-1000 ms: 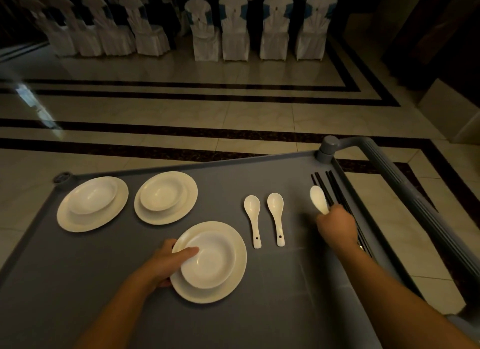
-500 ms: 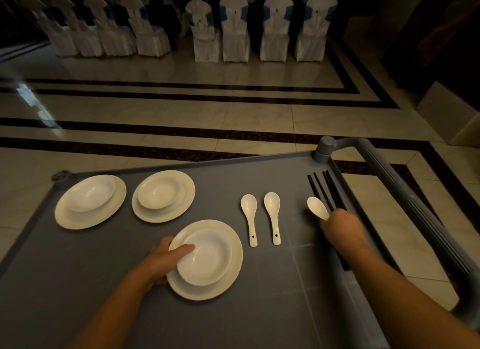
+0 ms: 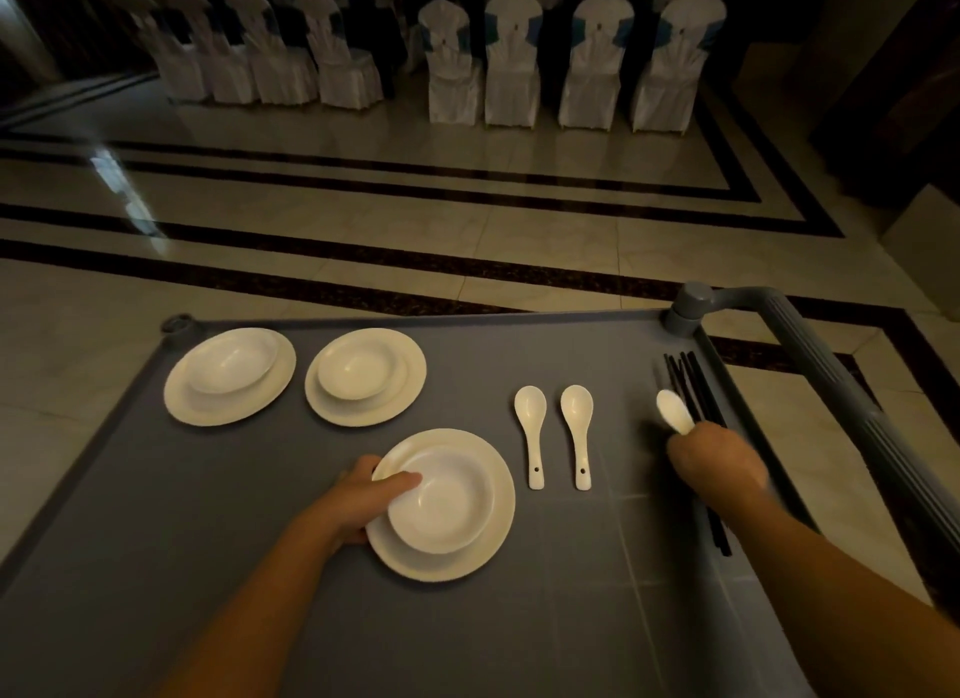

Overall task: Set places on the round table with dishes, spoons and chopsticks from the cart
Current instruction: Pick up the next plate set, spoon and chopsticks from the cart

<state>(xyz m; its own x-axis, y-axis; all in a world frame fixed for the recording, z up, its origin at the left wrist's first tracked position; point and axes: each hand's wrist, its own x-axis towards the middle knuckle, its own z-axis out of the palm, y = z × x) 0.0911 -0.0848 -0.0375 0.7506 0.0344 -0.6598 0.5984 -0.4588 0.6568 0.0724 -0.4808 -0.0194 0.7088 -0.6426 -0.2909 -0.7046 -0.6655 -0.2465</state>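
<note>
Spoon [image 3: 674, 410] now higher, handle hidden

The room is dim — a pale, glossy tiled floor [image 3: 467, 240] carries dark inlaid bands [image 3: 415, 261] running across and turning a corner at the right. A soft glare [image 3: 111, 170] sits on the tiles at far left. Along the far side stand rows of chairs in white covers [image 3: 511, 68], some tied with blue sashes [image 3: 496, 22]. The right wall [image 3: 883, 74] is in shadow.
</note>
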